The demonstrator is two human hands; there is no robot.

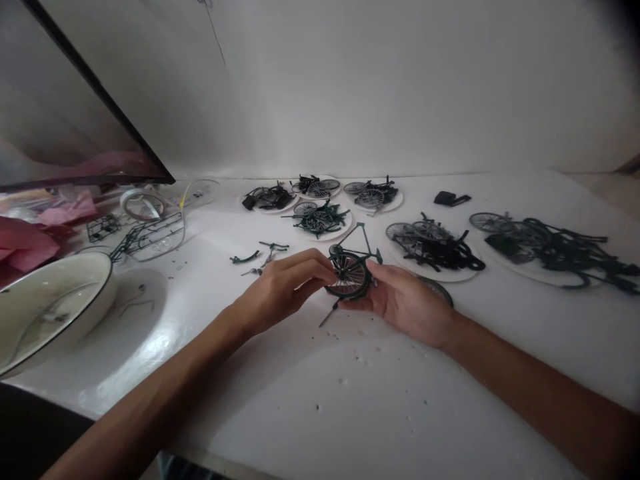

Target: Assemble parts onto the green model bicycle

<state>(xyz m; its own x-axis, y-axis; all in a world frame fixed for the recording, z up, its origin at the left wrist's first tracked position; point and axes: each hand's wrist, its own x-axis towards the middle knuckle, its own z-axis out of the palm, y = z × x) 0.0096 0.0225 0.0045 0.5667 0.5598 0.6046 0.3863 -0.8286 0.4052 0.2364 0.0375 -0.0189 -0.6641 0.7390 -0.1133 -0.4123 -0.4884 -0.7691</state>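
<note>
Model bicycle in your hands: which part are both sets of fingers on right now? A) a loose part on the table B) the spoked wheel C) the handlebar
B: both the left hand and right hand pinch the spoked wheel of the model bicycle, the frame sticking up beyond it.

- I see bike frame (353, 267) btwn left hand (285, 283) & right hand (407, 300), mid table (350, 400).
- Parts plates (320, 220) behind; bowl (45, 307) far left.

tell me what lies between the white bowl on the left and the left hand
In the head view, only bare white table lies between the bowl and the left hand.
</note>
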